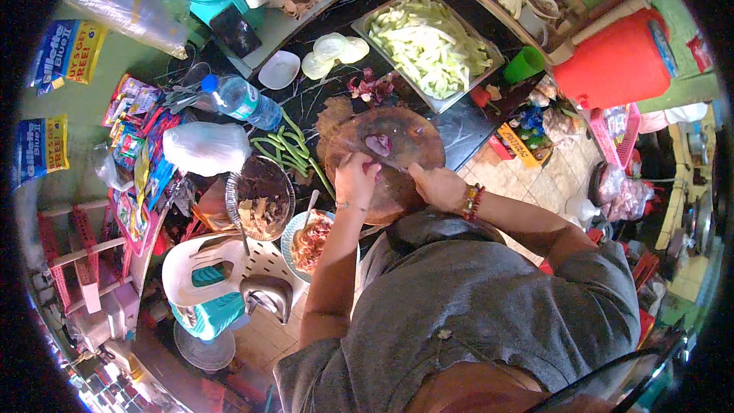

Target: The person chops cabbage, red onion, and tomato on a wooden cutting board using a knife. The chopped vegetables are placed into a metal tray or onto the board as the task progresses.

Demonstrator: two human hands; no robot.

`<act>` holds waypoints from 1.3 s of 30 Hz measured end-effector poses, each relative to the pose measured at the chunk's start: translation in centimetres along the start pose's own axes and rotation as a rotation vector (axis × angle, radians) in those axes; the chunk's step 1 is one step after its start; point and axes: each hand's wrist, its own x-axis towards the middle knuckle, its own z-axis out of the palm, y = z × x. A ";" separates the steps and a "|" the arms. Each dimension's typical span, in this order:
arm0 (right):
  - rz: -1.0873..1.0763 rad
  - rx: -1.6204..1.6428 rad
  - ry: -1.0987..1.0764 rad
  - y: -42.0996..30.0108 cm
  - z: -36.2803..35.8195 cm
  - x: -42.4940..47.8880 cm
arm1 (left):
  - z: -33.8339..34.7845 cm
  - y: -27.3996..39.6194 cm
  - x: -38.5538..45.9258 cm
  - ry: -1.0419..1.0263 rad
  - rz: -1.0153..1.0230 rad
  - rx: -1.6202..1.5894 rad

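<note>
A round wooden chopping board [413,137] lies in front of me. My left hand [352,180] rests over its near left part, fingers curled round a piece of red onion [371,170]. From the right, my right hand [438,186] grips a knife [393,166], its blade pointing left toward that piece. The handle is hidden in my fist. Just beyond my left fingertips sits another cut piece of red onion [379,145], and a small scrap [418,131] lies farther right. Purple onion skins [370,86] are heaped behind the board.
Behind the board stands a metal tray [401,77] of pale green vegetable strips. Long green beans [281,149], a water bottle [246,102] and a white bowl [279,70] lie to the left. A plate of red food [292,241] with a spoon is beside my left forearm.
</note>
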 end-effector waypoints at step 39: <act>0.014 0.066 0.032 1.0 3.6 1.6 | -0.4 0.3 -0.7 0.076 0.046 -0.070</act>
